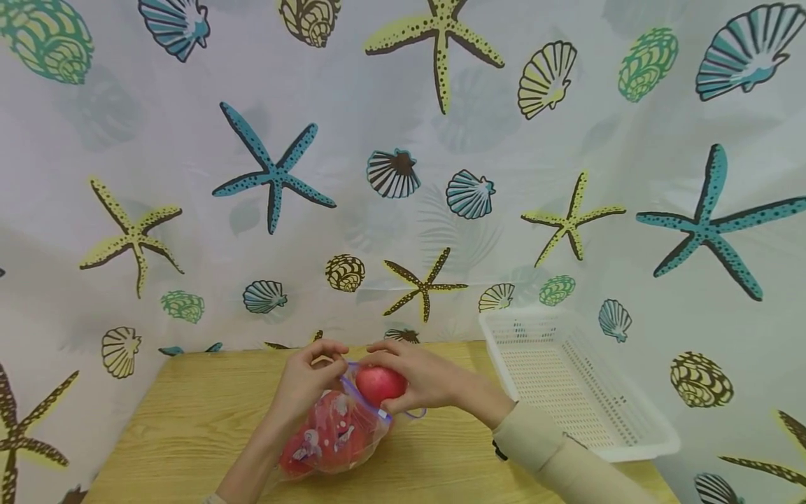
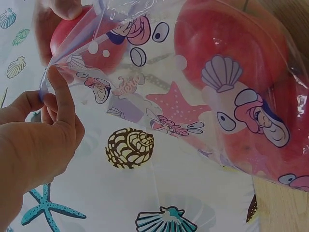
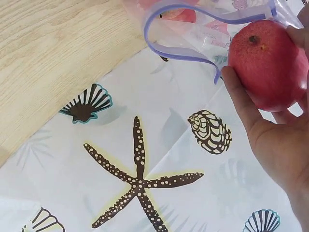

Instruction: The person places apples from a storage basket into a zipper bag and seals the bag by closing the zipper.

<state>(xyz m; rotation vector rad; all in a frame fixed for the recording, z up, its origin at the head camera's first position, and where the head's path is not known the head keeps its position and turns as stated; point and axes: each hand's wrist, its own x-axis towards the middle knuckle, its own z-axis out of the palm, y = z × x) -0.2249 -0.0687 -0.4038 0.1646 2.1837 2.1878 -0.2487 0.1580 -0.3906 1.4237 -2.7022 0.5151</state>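
Note:
A clear zip bag (image 1: 327, 455) with purple edging and printed cartoon faces lies on the table, bulging with several red fruits (image 2: 227, 43). My left hand (image 1: 307, 378) pinches the edge of its mouth between thumb and fingers. In my right hand (image 1: 434, 374) I grip a smooth, rounded red fruit (image 3: 265, 63), with a small dark stem scar showing in the right wrist view. The fruit is at the bag's open mouth. Seen from the left wrist, part of it shows through the film; how far inside it sits I cannot tell.
A white perforated plastic basket (image 1: 494, 343) stands on the right side of the wooden table (image 1: 189, 427). Behind and at both sides hangs a white cloth (image 1: 352, 119) printed with starfish and shells. A small dark item (image 1: 499, 451) shows by the right sleeve.

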